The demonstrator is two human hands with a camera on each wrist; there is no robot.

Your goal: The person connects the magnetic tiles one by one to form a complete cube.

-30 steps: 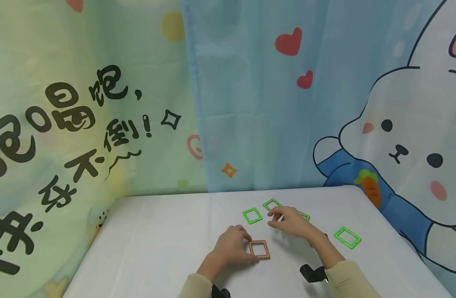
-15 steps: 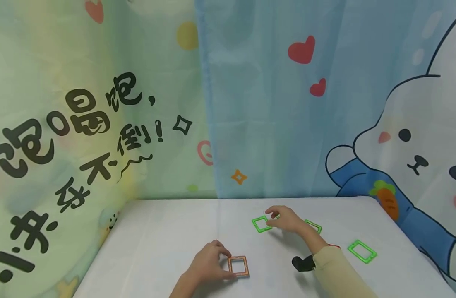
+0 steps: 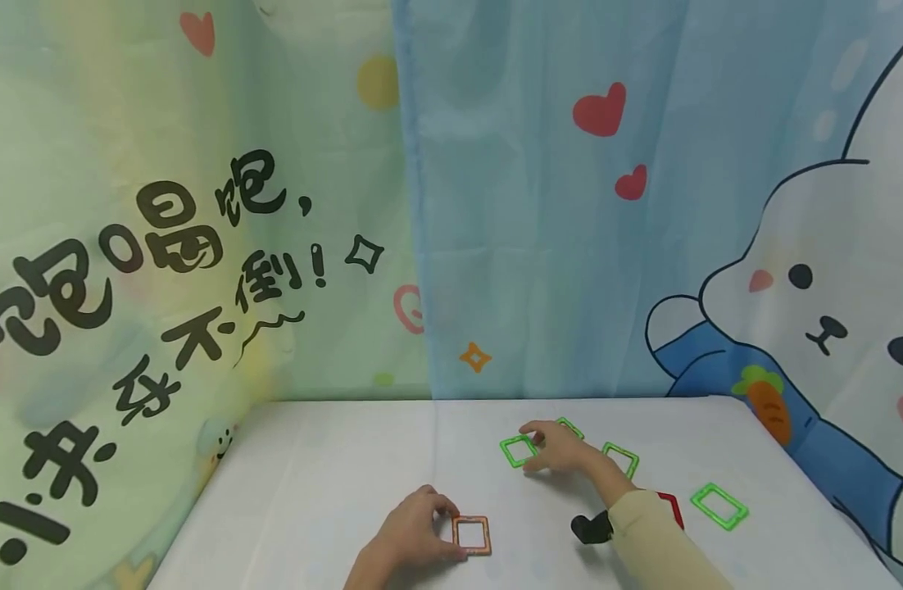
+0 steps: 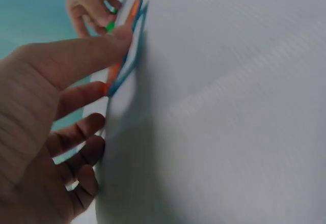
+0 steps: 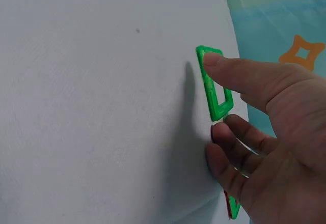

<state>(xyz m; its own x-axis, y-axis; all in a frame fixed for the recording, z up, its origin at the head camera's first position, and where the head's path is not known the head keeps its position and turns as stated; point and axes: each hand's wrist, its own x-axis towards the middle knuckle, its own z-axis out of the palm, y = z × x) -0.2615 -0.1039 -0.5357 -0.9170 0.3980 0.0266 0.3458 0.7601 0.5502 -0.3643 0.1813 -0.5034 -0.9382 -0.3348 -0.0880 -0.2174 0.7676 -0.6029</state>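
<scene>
In the head view my left hand holds an orange square magnetic tile by its left side, over the near part of the table. The left wrist view shows thumb and forefinger pinching this orange tile, with a blue tile just beneath it. My right hand is at a green square tile farther back, its fingers curled around the right side. Seen from the right wrist, the thumb lies over one corner of that green tile; the forefinger is mostly hidden.
More green tiles lie on the white table: one behind the right hand, one beside the forearm and one at the right. A red tile shows partly beneath the right sleeve. A printed curtain hangs behind.
My left hand has moved left with the orange tile, then stayed nearly still. The right hand has moved left onto the green tile. The head view has turned slightly.
</scene>
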